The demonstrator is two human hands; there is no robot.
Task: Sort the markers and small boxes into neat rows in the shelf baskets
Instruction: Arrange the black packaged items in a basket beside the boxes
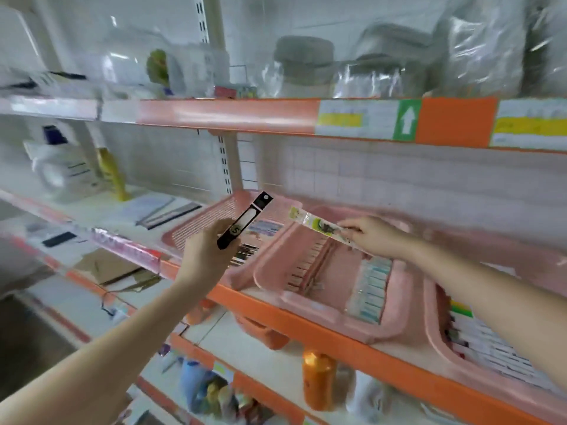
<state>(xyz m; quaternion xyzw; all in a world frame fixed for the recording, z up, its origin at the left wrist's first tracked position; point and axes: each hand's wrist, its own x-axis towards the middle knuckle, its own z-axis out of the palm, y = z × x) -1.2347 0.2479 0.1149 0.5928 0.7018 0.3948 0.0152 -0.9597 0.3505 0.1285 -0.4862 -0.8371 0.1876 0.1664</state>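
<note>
My left hand (206, 252) grips a long black packet (245, 219) with a white window, tilted up to the right above the left pink basket (196, 223). My right hand (372, 236) pinches one end of a long clear packet (319, 227) with green and yellow print, held over the middle pink basket (331, 314). That basket holds a row of thin markers (310, 262) and a row of small pale blue boxes (369, 289). A third pink basket (441, 338) at the right holds rows of small white boxes (487, 345).
The baskets sit on an orange-edged shelf (306, 325). Above it runs another shelf edge (233, 113) with price labels and wrapped containers. Cardboard and papers (116, 268) lie on the shelf to the left. An orange bottle (317, 378) stands on the shelf below.
</note>
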